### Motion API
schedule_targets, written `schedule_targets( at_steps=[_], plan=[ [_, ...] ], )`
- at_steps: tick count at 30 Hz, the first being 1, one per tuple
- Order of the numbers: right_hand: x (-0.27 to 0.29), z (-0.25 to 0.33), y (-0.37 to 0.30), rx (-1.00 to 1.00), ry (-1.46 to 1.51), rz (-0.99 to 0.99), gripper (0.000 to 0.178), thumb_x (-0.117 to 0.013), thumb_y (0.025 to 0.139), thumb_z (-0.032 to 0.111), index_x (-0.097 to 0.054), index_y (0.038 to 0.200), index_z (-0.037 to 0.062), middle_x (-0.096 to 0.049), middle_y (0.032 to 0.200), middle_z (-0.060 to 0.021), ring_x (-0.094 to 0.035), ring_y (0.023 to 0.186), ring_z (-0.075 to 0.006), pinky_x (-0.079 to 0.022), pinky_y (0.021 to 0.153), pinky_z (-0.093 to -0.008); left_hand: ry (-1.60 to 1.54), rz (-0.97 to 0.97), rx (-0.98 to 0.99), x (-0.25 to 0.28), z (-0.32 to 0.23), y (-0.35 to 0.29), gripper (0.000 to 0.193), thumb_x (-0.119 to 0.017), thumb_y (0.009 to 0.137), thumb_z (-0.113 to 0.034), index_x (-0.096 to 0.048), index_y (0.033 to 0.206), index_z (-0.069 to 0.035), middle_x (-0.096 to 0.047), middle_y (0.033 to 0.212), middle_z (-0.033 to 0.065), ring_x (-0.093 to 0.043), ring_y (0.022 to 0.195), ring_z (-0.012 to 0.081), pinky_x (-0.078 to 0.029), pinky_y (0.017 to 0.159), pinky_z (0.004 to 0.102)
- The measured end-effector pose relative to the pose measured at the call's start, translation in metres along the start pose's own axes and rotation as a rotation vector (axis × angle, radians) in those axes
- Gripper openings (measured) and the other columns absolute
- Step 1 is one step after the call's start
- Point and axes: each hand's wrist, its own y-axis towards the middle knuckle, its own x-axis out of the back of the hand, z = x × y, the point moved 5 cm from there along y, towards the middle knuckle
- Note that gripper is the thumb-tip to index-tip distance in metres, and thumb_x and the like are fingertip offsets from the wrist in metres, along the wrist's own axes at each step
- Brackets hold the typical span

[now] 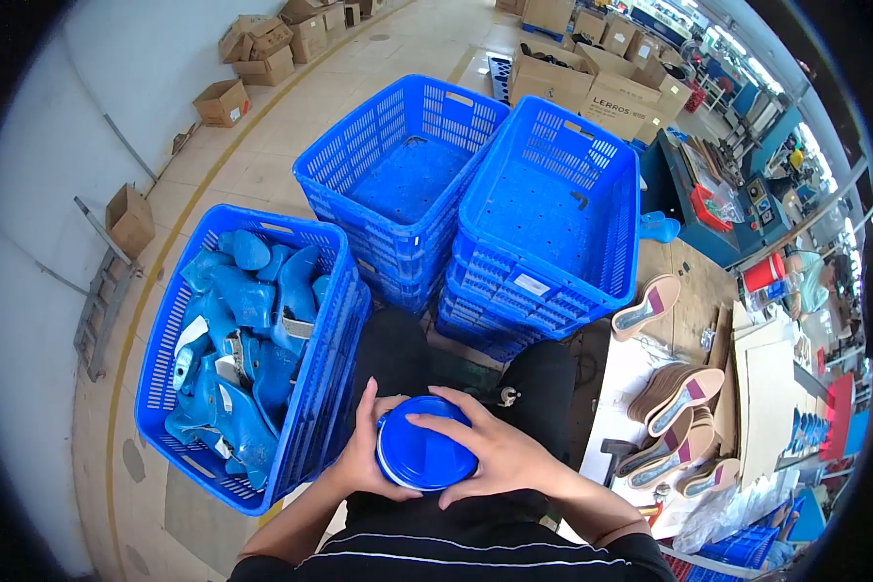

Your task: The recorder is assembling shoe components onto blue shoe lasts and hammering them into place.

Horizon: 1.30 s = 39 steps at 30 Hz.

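Observation:
Between my two hands, just in front of my body, is a round container with a glossy blue lid [422,448]; its lower part is mostly hidden. My left hand [364,451] is wrapped around the container's left side, thumb pointing up. From the right, my right hand [502,448] grips it, with fingers reaching over the lid and the thumb at the near edge. A blue crate [347,325] stands to the left of my legs, filled with blue shoe lasts [247,301].
Two stacks of blue crates [398,228] [543,281] stand ahead, their top crates showing bare floors. On the right, a workbench [619,380] carries wedge shoe soles [689,388], a hammer [616,451] and cardboard sheets [761,407]. Cardboard boxes [553,82] stand farther back.

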Motion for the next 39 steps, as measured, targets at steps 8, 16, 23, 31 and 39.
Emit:
schedule_targets(
  at_steps=[8,16,23,31,39],
  plan=[
    [-0.014,0.009,0.004,0.025,0.077,-0.133,0.096,-0.101,0.072,0.046,-0.058,0.154,0.0216,-0.04,0.159,-0.0252,-0.051,0.145,-0.0463,-0.047,0.12,-0.0534,0.037,-0.011,-0.053,-0.001,-0.007,-0.005,0.181,-0.112,0.049,-0.038,0.018,0.172,-0.009,-0.047,0.158,0.0282,-0.051,0.145,0.0426,-0.036,0.125,0.056],
    [-0.018,0.011,-0.007,0.041,-0.061,-0.342,0.087,-0.09,0.078,0.058,-0.061,0.148,0.0164,-0.05,0.144,-0.0311,-0.051,0.136,-0.0548,-0.039,0.122,-0.0633,0.145,-0.189,-0.005,-0.003,0.0,-0.016,0.166,-0.105,0.062,-0.045,0.012,0.174,-0.009,-0.052,0.146,0.0209,-0.059,0.132,0.0362,-0.044,0.117,0.0527],
    [0.018,0.028,-0.038,-0.008,0.069,-0.466,0.102,-0.094,0.073,0.054,-0.053,0.159,0.0177,-0.047,0.151,-0.0334,-0.055,0.135,-0.0523,-0.05,0.112,-0.0533,0.067,-0.119,0.007,-0.037,-0.045,0.044,0.123,-0.092,0.08,-0.04,-0.02,0.174,-0.01,-0.052,0.151,0.0205,-0.056,0.139,0.0388,-0.042,0.12,0.0517],
    [0.092,0.1,-0.139,-0.02,-0.052,-0.703,0.091,-0.095,0.078,0.046,-0.058,0.156,0.015,-0.044,0.155,-0.0373,-0.053,0.137,-0.0553,-0.048,0.115,-0.0523,0.108,0.338,-0.226,-0.117,-0.124,0.11,0.121,-0.078,0.088,-0.063,-0.01,0.177,-0.017,-0.033,0.166,0.0258,-0.043,0.151,0.0438,-0.022,0.129,0.0568],
    [0.133,0.143,-0.327,-0.319,-0.423,-1.107,0.102,-0.099,0.063,0.05,-0.064,0.15,0.011,-0.065,0.141,-0.0214,-0.066,0.128,-0.0399,-0.053,0.11,-0.0465,0.035,0.499,-0.499,-0.188,-0.173,0.138,0.117,-0.073,0.094,-0.071,-0.019,0.173,-0.005,-0.042,0.165,0.0313,-0.049,0.147,0.0491,-0.038,0.124,0.0605]
  ],
)
